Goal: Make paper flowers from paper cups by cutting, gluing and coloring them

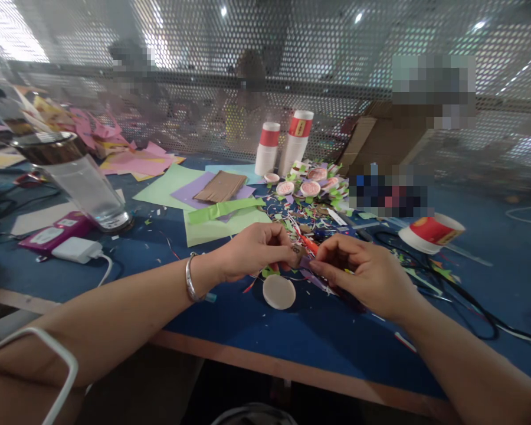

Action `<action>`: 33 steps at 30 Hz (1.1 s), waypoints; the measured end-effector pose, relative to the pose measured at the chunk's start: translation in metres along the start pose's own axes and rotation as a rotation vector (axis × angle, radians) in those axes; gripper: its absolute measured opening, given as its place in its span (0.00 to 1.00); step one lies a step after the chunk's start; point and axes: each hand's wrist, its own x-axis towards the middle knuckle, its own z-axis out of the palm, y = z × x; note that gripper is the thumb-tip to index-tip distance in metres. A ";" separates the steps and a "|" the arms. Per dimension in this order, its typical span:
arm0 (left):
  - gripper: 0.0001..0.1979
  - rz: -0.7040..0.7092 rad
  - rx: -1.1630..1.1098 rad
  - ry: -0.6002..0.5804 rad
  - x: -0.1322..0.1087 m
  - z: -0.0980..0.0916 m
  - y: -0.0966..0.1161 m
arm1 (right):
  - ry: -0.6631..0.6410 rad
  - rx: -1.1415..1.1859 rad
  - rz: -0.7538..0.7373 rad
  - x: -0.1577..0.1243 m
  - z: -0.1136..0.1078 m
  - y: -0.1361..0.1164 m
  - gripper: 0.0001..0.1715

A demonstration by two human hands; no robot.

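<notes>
Between the thumb and fingers of my left hand [262, 249] is a small brown cardboard piece [297, 255] with a dark mark like an 8. My right hand [363, 268], closed in a pinch, grips a small purple paper piece [307, 262] against the cardboard's right side. Just below them a round off-white disc [279, 292] lies on the blue table. An orange-red pointed thing [308, 242] shows behind the fingertips. Paper scraps and thread bits are scattered around and beyond both hands.
Several printed round discs [310, 189] are heaped behind the hands, near stacked paper cups [268, 150]. Green paper sheets [216, 227] and corrugated cardboard [221, 187] lie left of them. A glass tumbler [86, 186] stands at left; a tipped cup [431, 233] and black cables [464, 301] are at right.
</notes>
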 end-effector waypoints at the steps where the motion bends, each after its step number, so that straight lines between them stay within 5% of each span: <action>1: 0.09 0.004 -0.008 -0.006 0.000 0.000 0.000 | 0.006 0.002 -0.001 0.000 0.001 0.000 0.16; 33: 0.11 0.074 -0.110 -0.162 0.003 0.001 -0.005 | -0.007 -0.085 -0.118 -0.005 -0.001 -0.003 0.11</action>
